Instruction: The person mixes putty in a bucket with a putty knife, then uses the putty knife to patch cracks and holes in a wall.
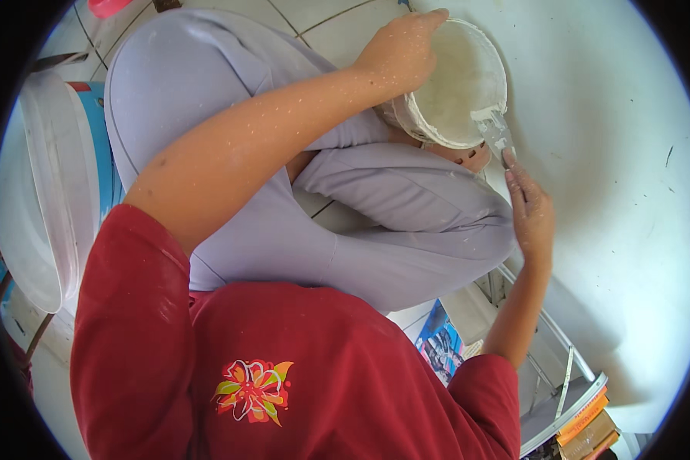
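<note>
A white bucket [457, 77] with pale, creamy material inside stands tilted slightly by my crossed legs at the upper right. My left hand [403, 47] grips the bucket's rim on its upper left. My right hand [527, 199] holds a putty knife [492, 130] by its handle, the white-smeared blade resting at the bucket's lower-right rim. Pale specks cover my left forearm and both hands. Part of my bare foot [460, 157] shows just below the bucket.
A pale wall [621, 192] rises along the right, with a folded metal-framed item [560, 360] and cardboard boxes [590, 429] at lower right. A large lidded blue-and-white bucket [34, 192] stands at my left on the tiled floor [299, 17]. A pink object [107, 6] lies at top left.
</note>
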Tool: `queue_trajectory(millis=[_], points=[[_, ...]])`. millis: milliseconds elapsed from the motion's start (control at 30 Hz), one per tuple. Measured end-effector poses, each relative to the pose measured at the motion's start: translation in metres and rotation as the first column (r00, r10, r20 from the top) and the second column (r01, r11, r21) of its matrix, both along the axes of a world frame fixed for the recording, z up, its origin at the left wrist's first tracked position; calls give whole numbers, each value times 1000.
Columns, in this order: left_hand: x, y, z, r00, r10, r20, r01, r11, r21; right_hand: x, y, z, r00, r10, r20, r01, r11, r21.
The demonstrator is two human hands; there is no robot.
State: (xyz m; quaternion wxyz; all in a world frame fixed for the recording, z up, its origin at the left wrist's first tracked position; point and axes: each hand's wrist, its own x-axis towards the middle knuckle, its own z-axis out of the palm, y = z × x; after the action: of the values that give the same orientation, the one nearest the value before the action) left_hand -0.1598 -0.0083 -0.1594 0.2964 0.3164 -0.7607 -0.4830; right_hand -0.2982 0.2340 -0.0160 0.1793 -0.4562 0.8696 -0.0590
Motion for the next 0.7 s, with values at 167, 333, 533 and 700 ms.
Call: queue_trajectory(millis=[167, 333, 533, 700], points=[[4, -2, -1, 991, 13, -130, -15, 1000, -17, 32, 19, -1, 992, -74, -104, 79, 996, 45], [2, -2, -1, 995, 17, -99, -20, 1000, -23, 36, 39, 0, 991, -108, -75, 108, 994, -1], [0, -6, -12, 995, 62, -84, -70, 993, -94, 34, 46, 2, 990, -140, -12, 139, 989, -51], [4, -8, -5, 993, -21, -113, 19, 1000, -22, 31, 28, 20, 937, -350, 18, 347, 921, -177]])
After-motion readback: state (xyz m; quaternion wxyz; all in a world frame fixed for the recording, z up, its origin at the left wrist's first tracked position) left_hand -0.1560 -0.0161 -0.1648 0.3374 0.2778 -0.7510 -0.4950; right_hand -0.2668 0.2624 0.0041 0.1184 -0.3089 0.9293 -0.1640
